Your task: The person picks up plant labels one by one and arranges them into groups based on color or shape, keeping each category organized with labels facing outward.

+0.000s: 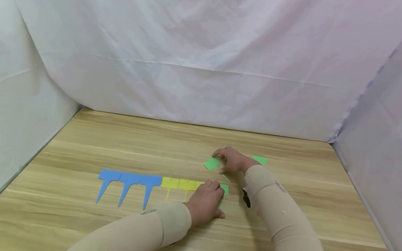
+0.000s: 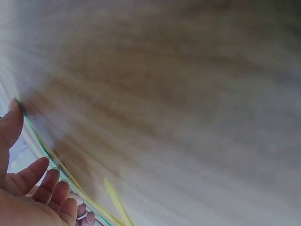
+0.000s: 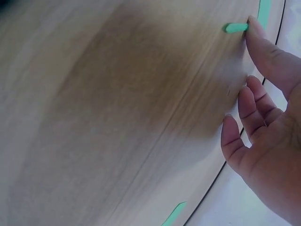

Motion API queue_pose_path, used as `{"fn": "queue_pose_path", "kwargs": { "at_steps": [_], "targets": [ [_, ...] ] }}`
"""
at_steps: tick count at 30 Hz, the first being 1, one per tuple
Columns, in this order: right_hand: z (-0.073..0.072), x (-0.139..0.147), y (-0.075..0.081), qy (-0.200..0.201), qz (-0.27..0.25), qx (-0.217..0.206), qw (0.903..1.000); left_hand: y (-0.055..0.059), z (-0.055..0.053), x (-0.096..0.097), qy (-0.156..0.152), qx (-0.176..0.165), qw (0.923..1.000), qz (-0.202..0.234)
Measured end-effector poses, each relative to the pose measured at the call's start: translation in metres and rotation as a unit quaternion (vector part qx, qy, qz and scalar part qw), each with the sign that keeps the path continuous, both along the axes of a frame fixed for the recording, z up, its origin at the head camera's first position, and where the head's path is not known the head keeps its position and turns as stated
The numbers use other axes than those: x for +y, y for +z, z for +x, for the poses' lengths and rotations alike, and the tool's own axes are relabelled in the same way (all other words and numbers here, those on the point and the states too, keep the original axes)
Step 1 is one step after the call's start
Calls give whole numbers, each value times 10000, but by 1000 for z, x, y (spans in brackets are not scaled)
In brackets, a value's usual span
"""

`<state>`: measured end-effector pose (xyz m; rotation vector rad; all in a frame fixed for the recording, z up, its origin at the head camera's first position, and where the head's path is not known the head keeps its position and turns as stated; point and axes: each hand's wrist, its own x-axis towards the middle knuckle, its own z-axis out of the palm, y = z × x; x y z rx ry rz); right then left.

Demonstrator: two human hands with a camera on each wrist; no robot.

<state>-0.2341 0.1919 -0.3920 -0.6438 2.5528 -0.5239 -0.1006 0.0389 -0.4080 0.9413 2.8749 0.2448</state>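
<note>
A row of T-shaped plant labels lies on the wooden table: three blue labels (image 1: 130, 178), then yellow labels (image 1: 178, 184), then a green label (image 1: 225, 188) at the right end. My left hand (image 1: 206, 200) lies over that right end, fingers loosely bent on the labels, partly covering the yellow and green ones. Its thumb (image 2: 13, 123) meets the green edge in the left wrist view. Farther back, my right hand (image 1: 233, 160) pinches another green label (image 1: 211, 164), its stem slanting toward the row. In the right wrist view, the thumb (image 3: 266, 54) touches green plastic (image 3: 236, 28).
One more green label (image 1: 259, 160) lies behind the right wrist, partly hidden by it. White cloth (image 1: 198, 88) hangs behind the table, with white side walls left and right. Bare wood (image 1: 83, 141) shows at the back left.
</note>
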Motion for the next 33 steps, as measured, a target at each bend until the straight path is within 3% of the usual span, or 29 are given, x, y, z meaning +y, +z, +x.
{"fn": "queue_pose_path", "kwargs": {
  "at_steps": [14, 26, 33],
  "targets": [
    [-1, -2, 3, -151, 15, 5, 9999, -2, -2, 1, -33, 201, 9998, -13],
    [0, 2, -6, -575, -896, 62, 9943, -2, -5, 3, -48, 157, 9999, -15],
    [4, 4, -6, -1023, -1118, -45, 9884, -3, -6, 2, -76, 246, 9997, -28]
  ]
}}
